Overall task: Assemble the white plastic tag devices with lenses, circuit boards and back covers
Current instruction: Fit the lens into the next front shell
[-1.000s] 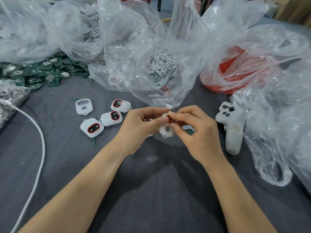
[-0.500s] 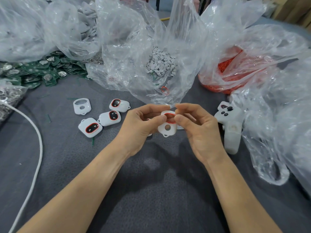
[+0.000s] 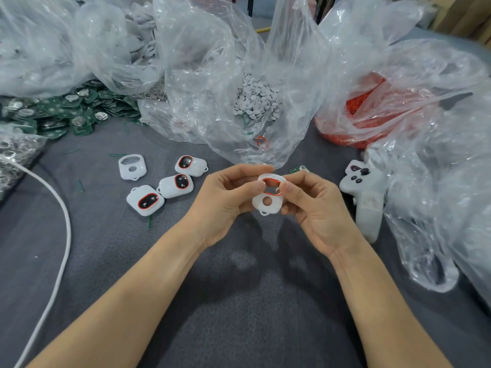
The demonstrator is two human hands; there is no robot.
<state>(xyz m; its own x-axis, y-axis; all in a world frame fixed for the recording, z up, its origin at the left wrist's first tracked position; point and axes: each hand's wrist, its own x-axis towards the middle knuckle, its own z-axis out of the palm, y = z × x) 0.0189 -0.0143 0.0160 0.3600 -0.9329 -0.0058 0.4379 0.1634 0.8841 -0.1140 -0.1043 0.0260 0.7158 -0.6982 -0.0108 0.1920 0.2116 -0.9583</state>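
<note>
Low centre of the frame, both hands hold one white shell just above the desk. The left hand has its grip pinching the shell's left edge. The right hand pinches the right edge, its thumb tip on the red ring that sits in the shell's upper window.

This looks like the lens step: the ring is being seated in the window, with no board or back cover on this shell yet. The next move probably calls for even thumb pressure round the rim until it sits flush, then a reach for the single circuit board lying just behind the hands.

Room is tight above, where a clear bag of white discs overhangs the knuckles. Left of centre lie three fitted tags and an empty shell. A white controller lies just right of the right hand. The bare desk toward the bottom of the frame is the widest free space.
</note>
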